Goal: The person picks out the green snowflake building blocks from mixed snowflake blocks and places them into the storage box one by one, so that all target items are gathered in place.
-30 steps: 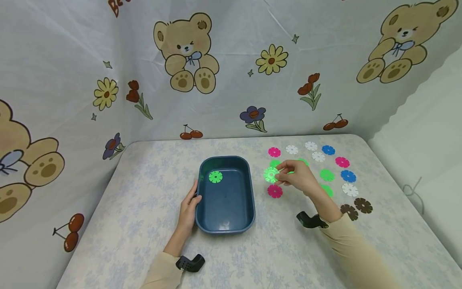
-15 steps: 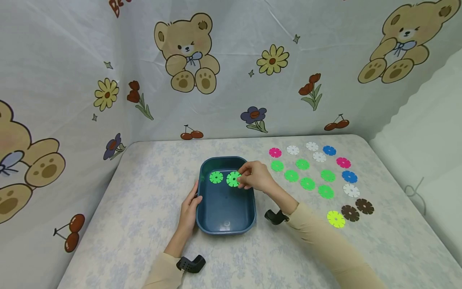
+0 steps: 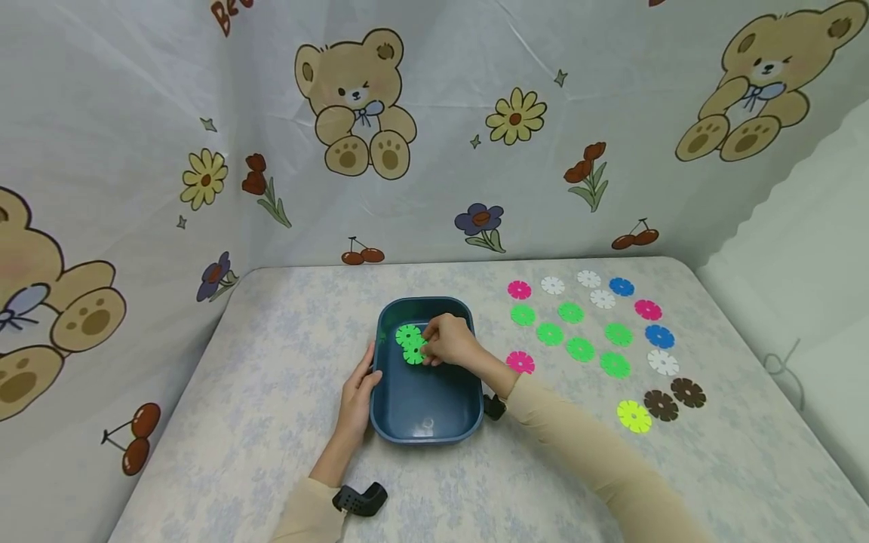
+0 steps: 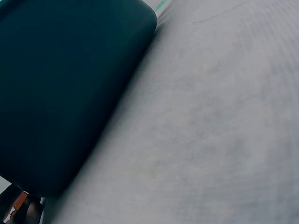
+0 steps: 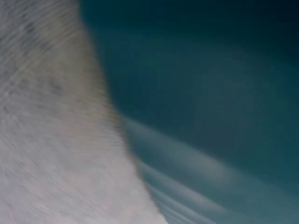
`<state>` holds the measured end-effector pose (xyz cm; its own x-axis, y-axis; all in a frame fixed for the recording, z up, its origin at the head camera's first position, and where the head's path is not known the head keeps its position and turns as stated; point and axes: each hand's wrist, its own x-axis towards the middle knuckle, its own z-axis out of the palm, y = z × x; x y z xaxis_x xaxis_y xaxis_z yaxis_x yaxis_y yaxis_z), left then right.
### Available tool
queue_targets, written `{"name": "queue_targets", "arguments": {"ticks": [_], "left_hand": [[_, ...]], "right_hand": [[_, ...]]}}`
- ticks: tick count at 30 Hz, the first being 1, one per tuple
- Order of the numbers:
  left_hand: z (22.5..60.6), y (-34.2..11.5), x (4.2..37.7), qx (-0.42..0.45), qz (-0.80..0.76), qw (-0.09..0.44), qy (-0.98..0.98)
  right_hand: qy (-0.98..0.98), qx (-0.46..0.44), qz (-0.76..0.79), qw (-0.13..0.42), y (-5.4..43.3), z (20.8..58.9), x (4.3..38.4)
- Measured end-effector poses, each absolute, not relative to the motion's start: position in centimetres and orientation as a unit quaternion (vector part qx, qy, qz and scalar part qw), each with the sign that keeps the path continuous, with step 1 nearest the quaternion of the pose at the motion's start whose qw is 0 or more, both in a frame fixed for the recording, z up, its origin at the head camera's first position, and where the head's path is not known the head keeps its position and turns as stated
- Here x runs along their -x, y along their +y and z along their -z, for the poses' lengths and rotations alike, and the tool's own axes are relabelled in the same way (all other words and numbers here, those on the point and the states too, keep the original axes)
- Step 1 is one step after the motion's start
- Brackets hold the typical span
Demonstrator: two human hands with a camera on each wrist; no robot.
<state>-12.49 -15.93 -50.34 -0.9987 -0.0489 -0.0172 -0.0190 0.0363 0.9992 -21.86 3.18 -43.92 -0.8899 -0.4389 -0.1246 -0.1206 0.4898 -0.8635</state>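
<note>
A dark blue rectangular plastic tray (image 3: pixel 428 407) stands on the table. My left hand (image 3: pixel 356 392) grips its left side, thumb on the rim and fingers along the outer wall. Inside the tray, my right hand (image 3: pixel 449 341) pinches a green notched plastic disc (image 3: pixel 413 352) by its right edge. That disc overlaps another green disc (image 3: pixel 406 333) on the tray floor, or hovers just above it; I cannot tell which. The tray's outer wall (image 4: pixel 70 84) fills much of the left wrist view, and a blurred part of the tray (image 5: pixel 201 93) shows in the right wrist view.
Right of the tray lie several loose notched discs, among them green (image 3: pixel 580 349), magenta (image 3: pixel 520 362), white (image 3: pixel 662 362), blue (image 3: pixel 660 336), brown (image 3: pixel 661 405) and yellow (image 3: pixel 634 415) ones. A printed bear curtain (image 3: pixel 421 219) hangs behind the table (image 3: pixel 271 362).
My right hand has carried the green disc leftward from the loose discs into the tray, up against the other green disc. My left hand has stayed on the tray's side.
</note>
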Motion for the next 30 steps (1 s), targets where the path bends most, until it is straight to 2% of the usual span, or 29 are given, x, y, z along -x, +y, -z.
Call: {"name": "queue_targets", "arguments": {"ticks": [15,30], "left_hand": [[50.6,-16.1,12.5,-0.035,0.683,0.011,-0.73],[50.4,-16.0,12.5,-0.031,0.683,0.004,-0.73]], "right_hand": [[0.846,0.139,0.474,0.202,1.9,45.7,22.4],[0.855,0.143,0.459,0.195,1.8,46.0,22.4]]}}
